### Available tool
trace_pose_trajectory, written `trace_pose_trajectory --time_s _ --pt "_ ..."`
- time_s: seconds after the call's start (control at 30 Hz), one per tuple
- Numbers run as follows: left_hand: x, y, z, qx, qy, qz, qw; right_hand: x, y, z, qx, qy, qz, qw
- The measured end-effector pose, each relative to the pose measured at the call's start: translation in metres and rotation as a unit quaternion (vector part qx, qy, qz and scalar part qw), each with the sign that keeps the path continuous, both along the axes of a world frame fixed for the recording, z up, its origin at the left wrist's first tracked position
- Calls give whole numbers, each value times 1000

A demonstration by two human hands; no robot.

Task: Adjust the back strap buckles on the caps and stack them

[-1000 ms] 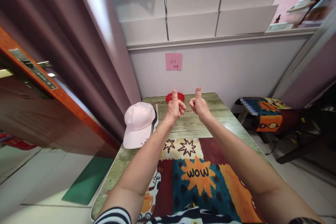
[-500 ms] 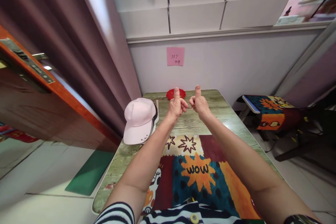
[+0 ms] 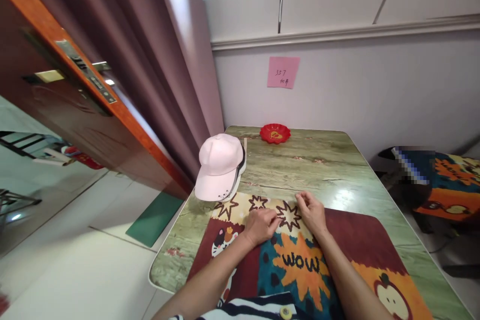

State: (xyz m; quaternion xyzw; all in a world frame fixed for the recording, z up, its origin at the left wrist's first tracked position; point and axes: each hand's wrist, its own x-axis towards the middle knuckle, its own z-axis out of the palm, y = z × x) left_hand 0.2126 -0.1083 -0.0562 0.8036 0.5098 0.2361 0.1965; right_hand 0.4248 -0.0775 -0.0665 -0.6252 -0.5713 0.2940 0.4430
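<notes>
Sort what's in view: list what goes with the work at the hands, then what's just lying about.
Likely part of it:
left hand, loosely curled
right hand, fingers bent
patterned mat, beneath the hands

Apparently just lying about:
pink cap, on the table
red dish, near the far edge
green mat, on the floor
</notes>
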Motion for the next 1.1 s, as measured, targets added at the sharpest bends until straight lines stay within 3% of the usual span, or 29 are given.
trace_pose_trajectory --time_s 0.17,0.27,0.33,0.37,0.43,0.53,0.6,0.67,0.77,0.83,0.97,1.1 --pt "4 2 -3 -21 7 34 999 8 6 -17 -29 10 13 999" --pt "-1 6 1 -82 -111 34 990 12 8 -23 -36 41 3 999" --pt "-16 12 11 -97 -218 71 968 15 7 -27 -39 51 11 998" --pt "-27 17 19 -79 -259 112 956 16 7 -29 -40 58 18 997" --pt "-57 34 44 37 -275 224 934 18 6 -31 -40 75 35 996" --pt "-105 68 91 234 -198 361 881 18 5 -30 -38 69 56 995" --pt "-128 91 115 269 -156 401 861 17 4 -27 -36 46 61 996" --pt "-143 110 128 211 -128 435 866 16 3 -25 -29 33 61 997" --pt "-152 127 124 70 -136 460 875 14 2 -23 -11 38 60 997" --pt "-155 132 114 22 -155 453 878 13 2 -22 -5 41 56 998" --pt "-160 137 102 52 -181 443 876 13 3 -21 -8 33 53 998" --pt "-164 135 103 97 -194 437 873 13 1 -21 -13 24 48 998"
